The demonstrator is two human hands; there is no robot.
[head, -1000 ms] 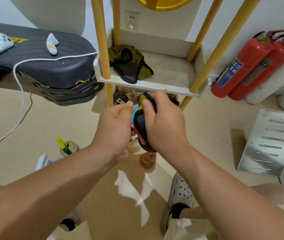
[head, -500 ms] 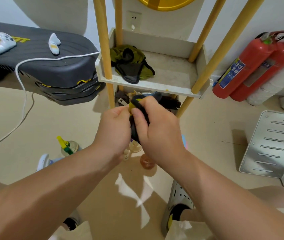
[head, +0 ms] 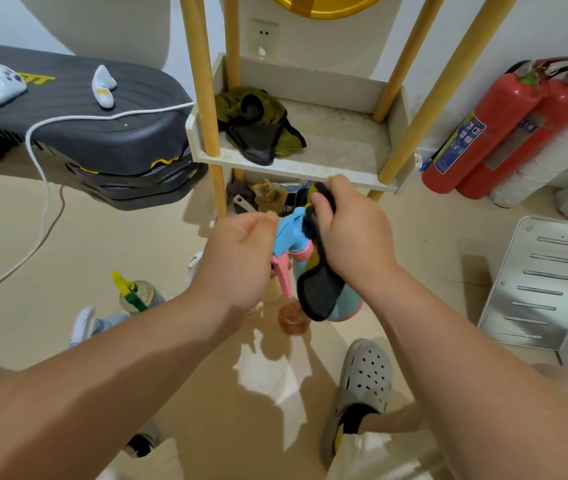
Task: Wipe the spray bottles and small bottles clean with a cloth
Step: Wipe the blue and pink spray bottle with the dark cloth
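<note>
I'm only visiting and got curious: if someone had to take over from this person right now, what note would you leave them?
Left hand: grips the blue spray bottle by its head, with the pink trigger below.
Right hand: grips the dark cloth, pressed against the bottle's neck and side.
On the floor below: a yellow-trigger spray bottle, a white spray bottle and a small amber bottle.
Done: cannot tell which bottles are already clean.
Left: finish this bottle, then wipe any not yet done.

Spray bottle [head: 287, 233] largely behind cloth [head: 317, 296]
</note>
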